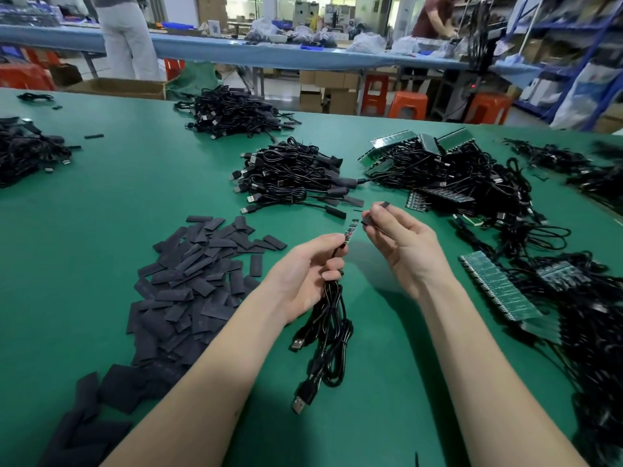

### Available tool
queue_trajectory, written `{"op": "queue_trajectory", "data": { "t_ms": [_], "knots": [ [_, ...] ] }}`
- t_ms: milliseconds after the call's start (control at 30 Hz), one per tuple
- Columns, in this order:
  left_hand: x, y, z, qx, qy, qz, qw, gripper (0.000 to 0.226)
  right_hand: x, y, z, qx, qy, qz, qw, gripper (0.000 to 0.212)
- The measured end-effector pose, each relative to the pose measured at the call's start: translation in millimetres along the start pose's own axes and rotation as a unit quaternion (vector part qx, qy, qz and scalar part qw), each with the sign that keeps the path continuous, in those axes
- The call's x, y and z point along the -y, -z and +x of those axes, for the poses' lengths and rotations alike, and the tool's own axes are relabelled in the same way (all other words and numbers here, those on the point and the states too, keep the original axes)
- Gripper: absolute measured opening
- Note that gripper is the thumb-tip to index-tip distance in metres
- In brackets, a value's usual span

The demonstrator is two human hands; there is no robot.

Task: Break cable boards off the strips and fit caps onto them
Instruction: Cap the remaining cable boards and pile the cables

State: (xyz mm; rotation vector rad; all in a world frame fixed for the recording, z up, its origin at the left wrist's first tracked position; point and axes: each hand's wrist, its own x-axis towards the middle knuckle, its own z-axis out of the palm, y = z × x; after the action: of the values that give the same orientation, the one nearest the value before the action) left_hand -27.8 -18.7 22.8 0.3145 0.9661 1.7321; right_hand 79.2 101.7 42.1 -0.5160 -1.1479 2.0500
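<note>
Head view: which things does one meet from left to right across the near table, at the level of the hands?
Pile of black caps → left hand holding the cable board → right hand pinching a cap → green board strip.

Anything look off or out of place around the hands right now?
Nothing stands out. The left hand holds a cable board, the right hand pinches a black cap, and the loose caps lie heaped on the green table.

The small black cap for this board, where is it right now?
In the head view, the small black cap is pinched in the right hand, right of centre, just beside the tip of the narrow cable board held by the left hand.
</note>
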Motion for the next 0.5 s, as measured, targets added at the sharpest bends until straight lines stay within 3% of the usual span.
{"op": "queue_trajectory", "data": {
  "t_ms": [233,500],
  "knots": [
    [2.1,2.1,2.1,0.013,0.005,0.002,1.0,0.003,-2.3,-3.1,0.2,-0.023,0.025,-0.016,0.999,0.029],
    [2.5,3.9,2.2,0.039,-0.004,0.017,0.999,0.014,-3.9,1.5,0.2,-0.027,0.046,-0.017,0.998,0.027]
  ]
}}
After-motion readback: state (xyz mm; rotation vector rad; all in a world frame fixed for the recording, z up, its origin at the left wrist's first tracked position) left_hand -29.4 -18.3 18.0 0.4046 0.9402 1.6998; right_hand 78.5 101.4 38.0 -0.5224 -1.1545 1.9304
